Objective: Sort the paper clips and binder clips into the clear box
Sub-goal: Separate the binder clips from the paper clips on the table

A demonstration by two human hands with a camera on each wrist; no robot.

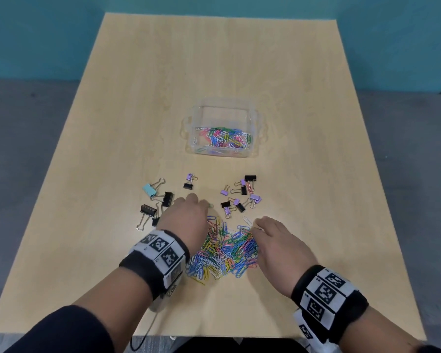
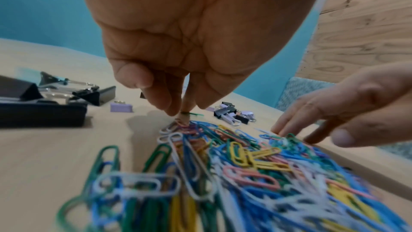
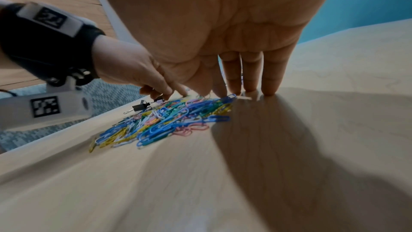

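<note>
A heap of coloured paper clips (image 1: 224, 248) lies on the table near me, and shows close up in the left wrist view (image 2: 245, 161). My left hand (image 1: 206, 205) is at the heap's far left corner, and its fingertips (image 2: 169, 110) pinch a green paper clip (image 2: 194, 113). My right hand (image 1: 255, 226) sits at the heap's right edge, with straight fingers (image 3: 269, 87) touching the table beside the clips (image 3: 178, 117). The clear box (image 1: 189, 123) stands farther back and holds several paper clips (image 1: 224, 138). Binder clips lie in a left group (image 1: 155, 200) and a right group (image 1: 242, 194).
The wooden table (image 1: 214, 59) stretches back to a teal wall. Two small binder clips (image 1: 189, 180) lie between the groups, in front of the box. Large black binder clips (image 2: 44, 105) lie just left of my left hand.
</note>
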